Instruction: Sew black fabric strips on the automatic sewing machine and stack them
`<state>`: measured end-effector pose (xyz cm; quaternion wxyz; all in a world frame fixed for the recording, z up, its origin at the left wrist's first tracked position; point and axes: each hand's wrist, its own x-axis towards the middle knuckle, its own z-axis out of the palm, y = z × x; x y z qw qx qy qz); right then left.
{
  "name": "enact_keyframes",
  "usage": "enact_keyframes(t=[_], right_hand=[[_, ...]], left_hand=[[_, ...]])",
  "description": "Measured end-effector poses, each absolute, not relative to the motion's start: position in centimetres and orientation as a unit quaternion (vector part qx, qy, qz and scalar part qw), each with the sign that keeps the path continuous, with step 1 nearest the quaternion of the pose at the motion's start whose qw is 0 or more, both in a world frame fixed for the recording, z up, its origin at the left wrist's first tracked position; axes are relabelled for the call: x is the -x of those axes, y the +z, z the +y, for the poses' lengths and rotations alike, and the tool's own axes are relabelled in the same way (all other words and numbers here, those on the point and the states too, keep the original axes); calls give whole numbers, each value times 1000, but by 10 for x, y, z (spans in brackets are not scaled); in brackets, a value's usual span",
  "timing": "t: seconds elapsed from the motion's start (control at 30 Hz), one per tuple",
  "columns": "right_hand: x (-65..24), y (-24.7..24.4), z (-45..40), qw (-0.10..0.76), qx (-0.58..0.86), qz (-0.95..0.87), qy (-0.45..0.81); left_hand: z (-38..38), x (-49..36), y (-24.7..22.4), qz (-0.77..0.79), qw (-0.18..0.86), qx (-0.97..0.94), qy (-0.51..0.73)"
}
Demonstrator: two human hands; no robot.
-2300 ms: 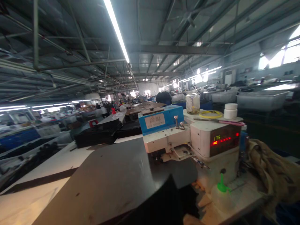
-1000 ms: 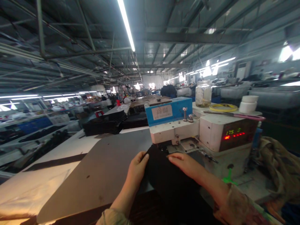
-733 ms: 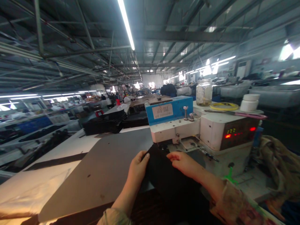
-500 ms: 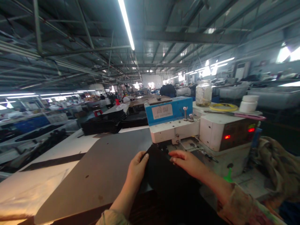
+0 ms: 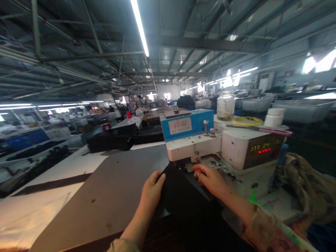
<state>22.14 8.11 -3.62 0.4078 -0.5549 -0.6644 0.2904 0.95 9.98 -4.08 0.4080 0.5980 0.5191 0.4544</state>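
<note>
Both hands are pinching the black cloth (image 5: 181, 196) under the machine (image 5: 210, 147) at 12 o'clock: left hand (image 5: 151, 190) unmoved, right hand (image 5: 211, 178) now nudging forward, feeding it in.

A single head-worn camera looks forward and only slightly down, from just behind the sewing machine (image 5: 223, 147) at close range; the left hand (image 5: 152, 190) and right hand (image 5: 212, 178) sit low in frame. Roof beams and the long factory hall fill the upper half; no second view shares the scene.
</note>
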Motion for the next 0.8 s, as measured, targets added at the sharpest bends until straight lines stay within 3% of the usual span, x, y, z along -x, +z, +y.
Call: enact_keyframes(t=[0.2,0.47,0.63,0.8], right_hand=[[-205,-32,73,392,509,-695,324],[-199,-29,74,362,557,-720,202],[-221,-37,77,408,559,-642,332],[-214,-35,72,413,522,-680,309]], left_hand=[[98,-11,-38,519,404,-601,455],[97,-10,-39,517,392,-613,450],[101,-8,-42,529,366,-626,440],[100,-9,-41,528,364,-632,435]])
